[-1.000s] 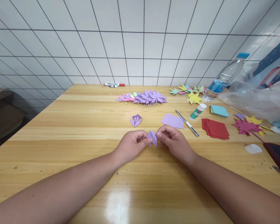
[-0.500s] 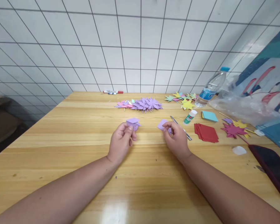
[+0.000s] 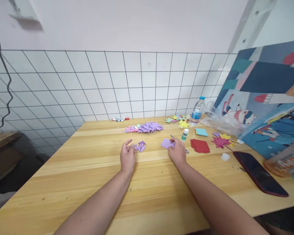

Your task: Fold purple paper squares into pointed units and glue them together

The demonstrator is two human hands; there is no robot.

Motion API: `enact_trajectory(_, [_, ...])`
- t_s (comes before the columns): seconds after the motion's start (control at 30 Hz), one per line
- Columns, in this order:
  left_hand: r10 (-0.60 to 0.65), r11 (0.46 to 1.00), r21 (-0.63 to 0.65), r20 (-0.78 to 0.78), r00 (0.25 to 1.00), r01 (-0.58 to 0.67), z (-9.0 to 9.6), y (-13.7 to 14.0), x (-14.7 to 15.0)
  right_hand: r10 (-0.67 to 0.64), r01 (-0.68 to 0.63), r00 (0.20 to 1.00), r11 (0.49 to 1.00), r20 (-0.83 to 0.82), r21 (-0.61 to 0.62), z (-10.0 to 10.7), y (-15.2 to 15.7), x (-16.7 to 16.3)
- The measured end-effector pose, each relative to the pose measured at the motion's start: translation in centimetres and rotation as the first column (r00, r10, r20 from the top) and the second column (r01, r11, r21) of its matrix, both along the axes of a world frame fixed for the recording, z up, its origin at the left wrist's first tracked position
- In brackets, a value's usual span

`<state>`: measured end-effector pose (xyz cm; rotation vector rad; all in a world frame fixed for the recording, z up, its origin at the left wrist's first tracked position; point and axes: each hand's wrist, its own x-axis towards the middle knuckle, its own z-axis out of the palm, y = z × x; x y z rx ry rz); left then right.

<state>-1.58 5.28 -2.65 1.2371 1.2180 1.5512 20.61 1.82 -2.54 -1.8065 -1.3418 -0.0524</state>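
Note:
My left hand (image 3: 127, 157) pinches the edge of a folded purple paper piece (image 3: 141, 146), its index finger partly raised. To the right, my right hand (image 3: 178, 152) has its fingers closed at the edge of a flat purple paper square (image 3: 166, 143). A cutter knife lies partly hidden behind this hand. Beyond both hands is a pile of folded purple paper leaves (image 3: 150, 127), with pink leaves (image 3: 129, 129) at its left end. A glue stick (image 3: 185, 134) stands just past my right hand.
Red paper squares (image 3: 200, 146), a blue paper stack (image 3: 201, 132) and a phone (image 3: 259, 173) lie on the right. A water bottle (image 3: 197, 112), plastic bag (image 3: 220, 122) and yellow leaves (image 3: 183, 124) are farther back. Markers (image 3: 121, 119) lie by the tiled wall (image 3: 100, 94).
The view has tilted up, showing more wall. My left hand has lowered the folded purple piece toward the table and turned it. My right hand stays at the purple square, which now shows more.

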Motion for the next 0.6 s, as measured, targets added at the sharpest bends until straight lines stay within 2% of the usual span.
enact_trajectory(0.27, [-0.019, 1.0, -0.002, -0.023, 1.0, 0.019, -0.32, 0.27, -0.17, -0.072, 0.07, 0.997, 0.996, -0.035, -0.047, -0.55, 0.36, 0.48])
enact_trajectory(0.6, [0.011, 1.0, 0.016, -0.055, 0.998, -0.01, -0.07, 0.24, 0.79, -0.011, 0.006, 0.998, 0.997, -0.055, -0.083, -0.88, 0.23, 0.6])
